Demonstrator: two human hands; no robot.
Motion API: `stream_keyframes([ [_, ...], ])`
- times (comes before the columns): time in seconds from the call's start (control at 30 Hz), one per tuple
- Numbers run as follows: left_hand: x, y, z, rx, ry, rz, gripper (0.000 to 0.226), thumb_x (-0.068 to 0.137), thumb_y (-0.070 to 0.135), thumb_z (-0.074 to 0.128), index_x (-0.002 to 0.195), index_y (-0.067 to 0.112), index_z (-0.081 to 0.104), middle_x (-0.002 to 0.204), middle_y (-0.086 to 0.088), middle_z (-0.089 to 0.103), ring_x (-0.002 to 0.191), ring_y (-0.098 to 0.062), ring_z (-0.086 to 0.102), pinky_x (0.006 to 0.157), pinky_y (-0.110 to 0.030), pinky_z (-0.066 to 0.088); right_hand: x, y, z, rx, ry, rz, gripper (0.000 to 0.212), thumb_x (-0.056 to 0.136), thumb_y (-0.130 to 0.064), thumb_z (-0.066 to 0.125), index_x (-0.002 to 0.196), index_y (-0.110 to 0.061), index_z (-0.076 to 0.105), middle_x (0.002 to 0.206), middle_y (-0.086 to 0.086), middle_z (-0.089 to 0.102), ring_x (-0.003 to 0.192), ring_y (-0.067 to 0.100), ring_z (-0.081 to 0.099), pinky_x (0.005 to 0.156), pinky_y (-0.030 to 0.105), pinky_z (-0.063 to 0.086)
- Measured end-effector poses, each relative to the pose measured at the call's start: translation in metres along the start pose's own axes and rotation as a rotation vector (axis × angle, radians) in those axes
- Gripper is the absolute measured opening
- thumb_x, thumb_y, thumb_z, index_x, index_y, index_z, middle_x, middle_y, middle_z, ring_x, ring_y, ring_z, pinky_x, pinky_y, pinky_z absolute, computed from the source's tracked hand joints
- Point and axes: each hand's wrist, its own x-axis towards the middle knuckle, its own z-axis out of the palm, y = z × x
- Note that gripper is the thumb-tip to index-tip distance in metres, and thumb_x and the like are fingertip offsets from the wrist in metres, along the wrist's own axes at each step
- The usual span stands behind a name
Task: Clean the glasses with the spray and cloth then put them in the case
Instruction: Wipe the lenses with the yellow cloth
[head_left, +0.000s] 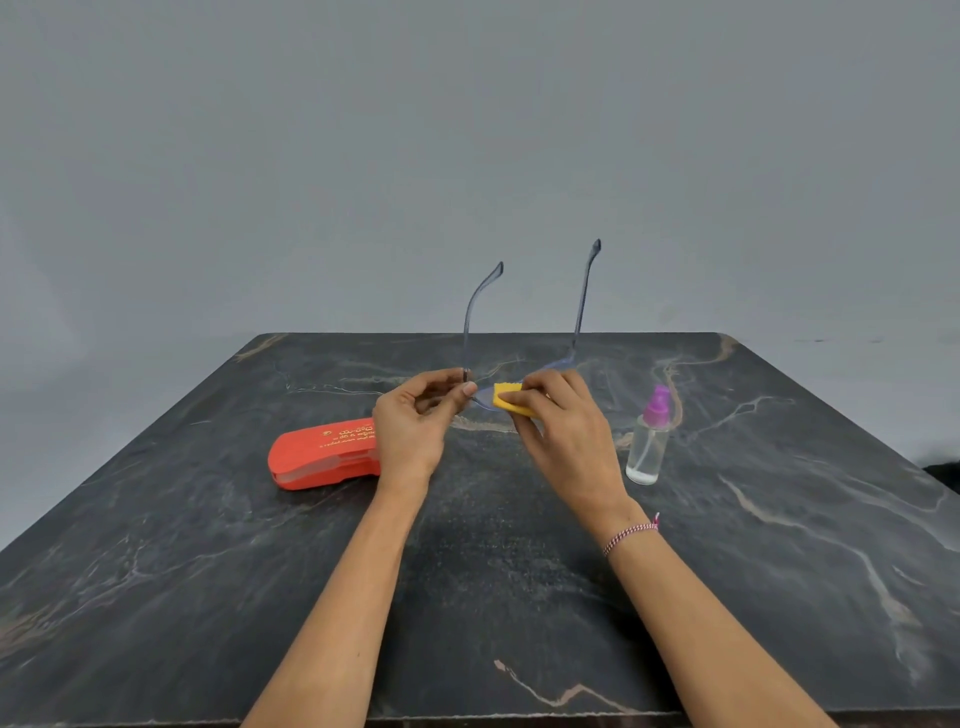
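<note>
While our left hand pinched the glasses at one corner, our right hand pinched the cloth on them.

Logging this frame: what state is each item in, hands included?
glasses: held above the table, temples unfolded, pointing up.
cloth: folded, pressed onto a lens.
case: lying on the table, looks closed.
spray bottle: upright on the table, purple top on, untouched.
left hand: pinches the frame near one hinge.
right hand: pinches the cloth round the lens.
</note>
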Motion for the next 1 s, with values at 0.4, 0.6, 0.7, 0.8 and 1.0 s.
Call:
stream_keyframes([
  [0.4, -0.006, -0.005, 0.009, -0.556, -0.311, -0.435, 0.069, 0.044, 0.043, 0.087, 0.104, 0.015, 0.067, 0.094, -0.006, 0.074, 0.085, -0.017, 0.071, 0.067, -0.026, 0.057, -0.001, -0.004, -0.001, 0.1, 0.075, 0.025, 0.014, 0.076, -0.004, 0.073, 0.088, -0.004, 0.068, 0.09, 0.006, 0.063, 0.08, 0.023, 0.059, 0.068, 0.03, 0.05],
  [0.6, -0.007, -0.008, 0.009, -0.611, -0.447, -0.464, 0.074, 0.047, 0.051, 0.086, 0.111, 0.019, 0.067, 0.108, -0.01, 0.069, 0.099, -0.018, 0.067, 0.076, -0.028, 0.056, -0.001, -0.007, -0.003, 0.126, 0.08, 0.017, 0.019, 0.071, 0.0, 0.076, 0.088, -0.004, 0.067, 0.09, 0.006, 0.063, 0.083, 0.024, 0.06, 0.069, 0.032, 0.051],
  [0.7, -0.006, -0.009, 0.008, -0.632, -0.429, -0.443, 0.074, 0.044, 0.047, 0.089, 0.107, 0.015, 0.068, 0.103, -0.009, 0.07, 0.095, -0.016, 0.068, 0.076, -0.026, 0.056, -0.001, -0.008, -0.002, 0.132, 0.081, 0.027, 0.02, 0.07, 0.0, 0.077, 0.087, -0.005, 0.067, 0.09, 0.006, 0.064, 0.082, 0.023, 0.06, 0.068, 0.032, 0.052],
  [0.8, -0.004, -0.011, 0.008, -0.615, -0.411, -0.41, 0.069, 0.04, 0.048, 0.09, 0.099, 0.017, 0.073, 0.096, -0.006, 0.071, 0.088, -0.014, 0.068, 0.076, -0.024, 0.056, -0.001, -0.008, 0.0, 0.16, 0.075, 0.041, 0.017, 0.074, -0.005, 0.075, 0.089, -0.005, 0.067, 0.09, 0.006, 0.063, 0.083, 0.02, 0.058, 0.069, 0.029, 0.051],
  [1.0, -0.001, -0.012, 0.006, -0.671, -0.392, -0.389, 0.062, 0.042, 0.041, 0.091, 0.095, 0.014, 0.075, 0.087, -0.004, 0.072, 0.076, -0.011, 0.069, 0.064, -0.019, 0.056, 0.0, -0.015, 0.0, 0.289, -0.029, -0.018, 0.023, 0.086, -0.007, 0.06, 0.108, -0.011, 0.064, 0.098, 0.003, 0.059, 0.089, 0.015, 0.05, 0.079, 0.02, 0.042],
])
